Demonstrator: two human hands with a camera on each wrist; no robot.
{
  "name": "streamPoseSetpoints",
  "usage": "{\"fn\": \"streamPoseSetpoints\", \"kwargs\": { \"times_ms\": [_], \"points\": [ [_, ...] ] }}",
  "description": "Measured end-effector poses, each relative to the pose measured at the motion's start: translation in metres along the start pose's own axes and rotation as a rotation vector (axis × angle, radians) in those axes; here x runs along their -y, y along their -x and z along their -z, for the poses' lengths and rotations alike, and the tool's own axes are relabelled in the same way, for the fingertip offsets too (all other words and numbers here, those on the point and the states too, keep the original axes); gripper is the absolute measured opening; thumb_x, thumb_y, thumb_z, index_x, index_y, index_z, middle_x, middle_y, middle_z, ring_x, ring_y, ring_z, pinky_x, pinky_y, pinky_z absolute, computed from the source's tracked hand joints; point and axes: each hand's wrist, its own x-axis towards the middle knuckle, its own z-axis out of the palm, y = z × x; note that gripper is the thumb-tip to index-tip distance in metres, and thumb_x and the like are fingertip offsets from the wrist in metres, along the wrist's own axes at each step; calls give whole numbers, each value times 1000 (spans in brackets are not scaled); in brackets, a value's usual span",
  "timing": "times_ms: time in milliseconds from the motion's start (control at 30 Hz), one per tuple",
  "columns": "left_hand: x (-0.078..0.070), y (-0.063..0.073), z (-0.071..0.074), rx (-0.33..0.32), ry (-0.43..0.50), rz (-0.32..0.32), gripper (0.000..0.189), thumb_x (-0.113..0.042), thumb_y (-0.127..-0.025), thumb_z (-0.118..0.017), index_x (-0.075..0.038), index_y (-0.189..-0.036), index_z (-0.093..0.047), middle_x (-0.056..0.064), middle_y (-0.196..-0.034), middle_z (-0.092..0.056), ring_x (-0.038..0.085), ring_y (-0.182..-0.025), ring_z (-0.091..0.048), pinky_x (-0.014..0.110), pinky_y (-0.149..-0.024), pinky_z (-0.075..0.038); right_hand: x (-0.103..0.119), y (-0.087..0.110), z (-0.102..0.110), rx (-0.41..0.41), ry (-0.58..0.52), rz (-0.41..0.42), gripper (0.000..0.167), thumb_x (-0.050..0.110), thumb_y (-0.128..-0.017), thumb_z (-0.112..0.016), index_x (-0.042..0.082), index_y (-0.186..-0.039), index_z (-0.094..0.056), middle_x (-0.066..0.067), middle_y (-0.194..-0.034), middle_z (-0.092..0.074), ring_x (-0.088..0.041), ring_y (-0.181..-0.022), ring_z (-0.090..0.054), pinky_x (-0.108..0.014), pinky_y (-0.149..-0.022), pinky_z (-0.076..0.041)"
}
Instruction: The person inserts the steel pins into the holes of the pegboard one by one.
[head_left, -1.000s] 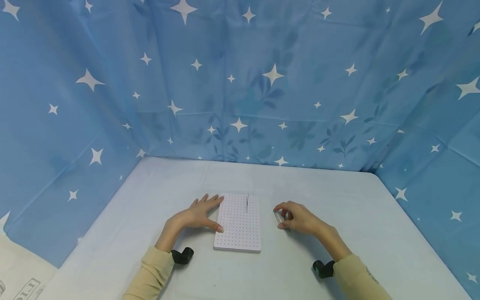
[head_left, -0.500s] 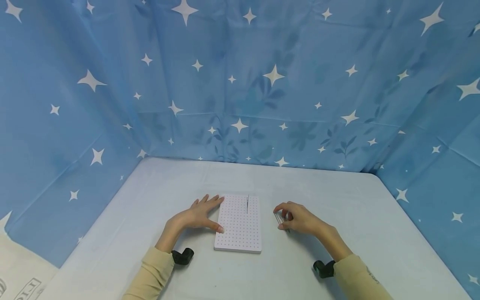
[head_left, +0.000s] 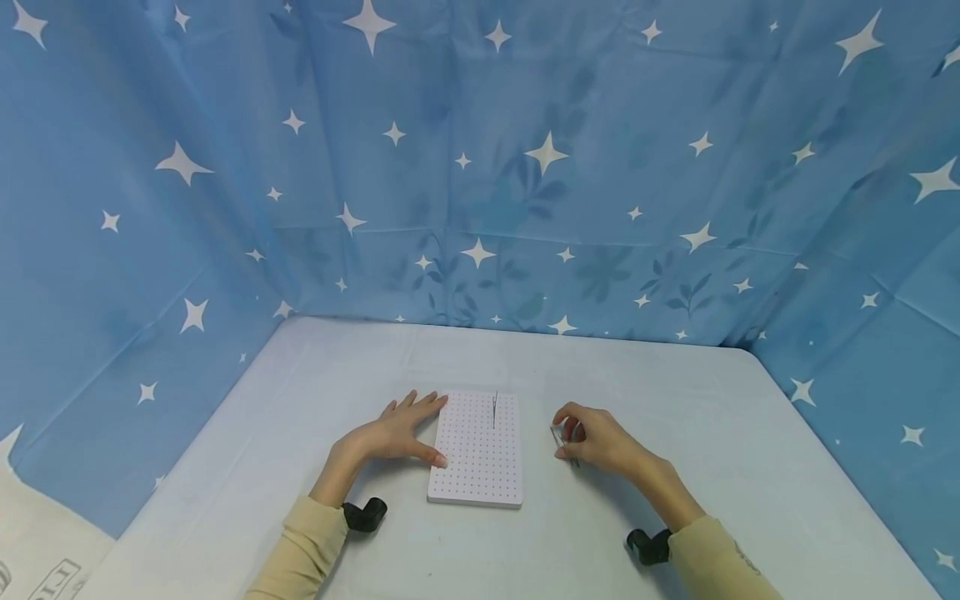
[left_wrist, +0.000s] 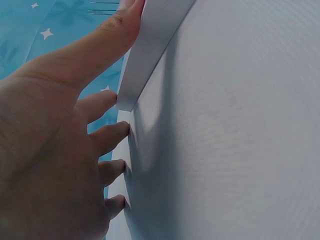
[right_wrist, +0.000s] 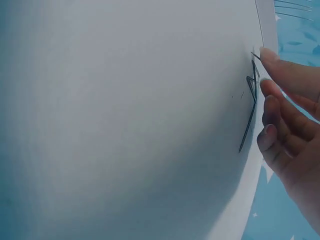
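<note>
A white board with rows of small holes (head_left: 476,467) lies flat on the table. Spread fingers and a straight thumb of my left hand (head_left: 390,432) rest along the board's left edge, the thumb on its near left part. Thin dark metal pins (head_left: 494,410) stand upright near its far right corner; the left wrist view shows several. To the right of the board, my right hand (head_left: 596,437) bends its thumb and fingers over loose thin metal pins (right_wrist: 248,125). The thumb tip touches one pin's end. Other pins lie crossed on the table beneath the fingers.
A white-topped table (head_left: 637,375) carries everything. Blue curtains with white stars (head_left: 480,167) hang behind it and at both sides. Dark wrist cameras (head_left: 648,546) sit on both forearms. Beige printed cloth (head_left: 45,542) shows at lower left.
My right hand has shifted slightly right, and the loose pins' visible ends have moved right with it. My left hand, the board and the standing pins look unchanged.
</note>
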Motion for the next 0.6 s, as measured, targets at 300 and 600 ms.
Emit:
{"fn": "streamPoseSetpoints", "kwargs": {
  "times_ms": [300,600],
  "points": [
    [2,-1,-1,0,-12,-1,109,-46,-77,-88,-13,-163,-30,15,-171,-22,45,-158,-6,64,-127,-2,0,1,-1,-26,-10,58,21,3,-90,-76,7,-107,-66,4,-82,-67,-11,-70,-56,-22,-59,-50],
    [4,-2,-2,-2,-5,-2,108,-46,-77,-88,-14,-163,-31,14,-171,-23,45,-159,-6,64,-127,-2,6,-3,-3,-40,-51,45,17,2,-91,-73,6,-106,-66,2,-80,-66,-13,-70,-57,-22,-61,-51]
  ]
}}
